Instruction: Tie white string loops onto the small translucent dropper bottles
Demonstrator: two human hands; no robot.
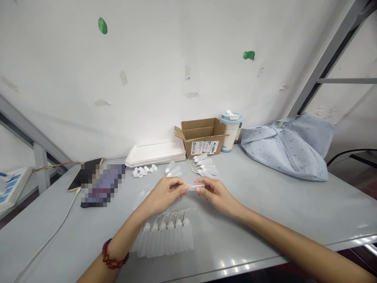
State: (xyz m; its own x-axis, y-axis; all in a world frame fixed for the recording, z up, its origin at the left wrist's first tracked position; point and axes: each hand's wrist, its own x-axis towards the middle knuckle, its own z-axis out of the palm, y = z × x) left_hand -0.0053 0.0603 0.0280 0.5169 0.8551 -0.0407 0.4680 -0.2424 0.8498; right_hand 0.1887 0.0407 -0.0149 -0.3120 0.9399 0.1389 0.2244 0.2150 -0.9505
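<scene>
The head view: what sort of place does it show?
Probably a workbench, perhaps in a small workshop: the grey table bears a row of bottles, with small white parts and an open box further back.

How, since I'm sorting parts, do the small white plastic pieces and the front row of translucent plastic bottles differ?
The white pieces are stubby; the bottles longer. The pieces cluster loosely; the bottles line up side by side. The pieces lie farther back than the bottles. Both rest on the grey table.
</scene>
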